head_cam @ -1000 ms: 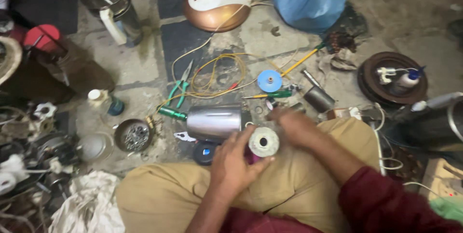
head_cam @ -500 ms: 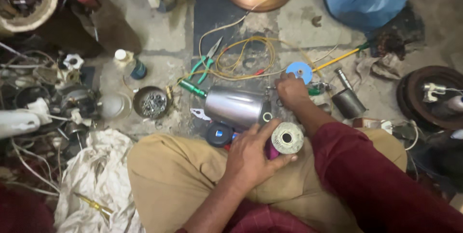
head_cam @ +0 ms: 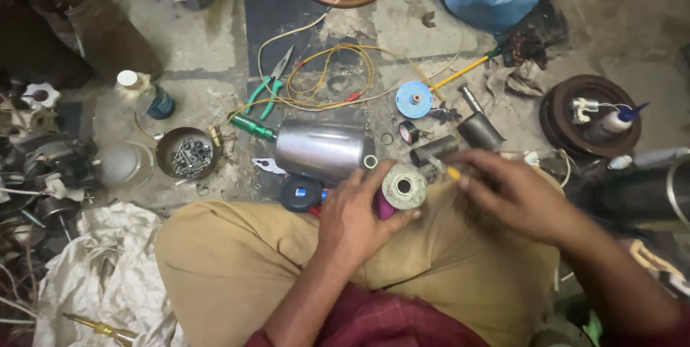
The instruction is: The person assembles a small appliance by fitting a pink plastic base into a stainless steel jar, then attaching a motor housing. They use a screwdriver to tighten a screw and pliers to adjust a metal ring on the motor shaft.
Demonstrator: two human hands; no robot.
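Seated on the floor, the person's left hand (head_cam: 356,221) grips a round spool (head_cam: 402,187) on the lap; the right hand (head_cam: 514,192) pinches a small yellow-tipped tool (head_cam: 444,169) beside it.

**Spool and small tool over your lap**

Your left hand (head_cam: 352,221) grips a spool (head_cam: 402,187) with a pale, round end face and a dark centre hole; that face tilts up towards you, and a purple body shows beneath it against your palm. It sits over your lap, just by the near edge of the floor clutter. Your right hand (head_cam: 514,192) pinches a thin tool (head_cam: 442,168) with a yellow tip, possibly a small screwdriver, its point just beside the spool's rim.
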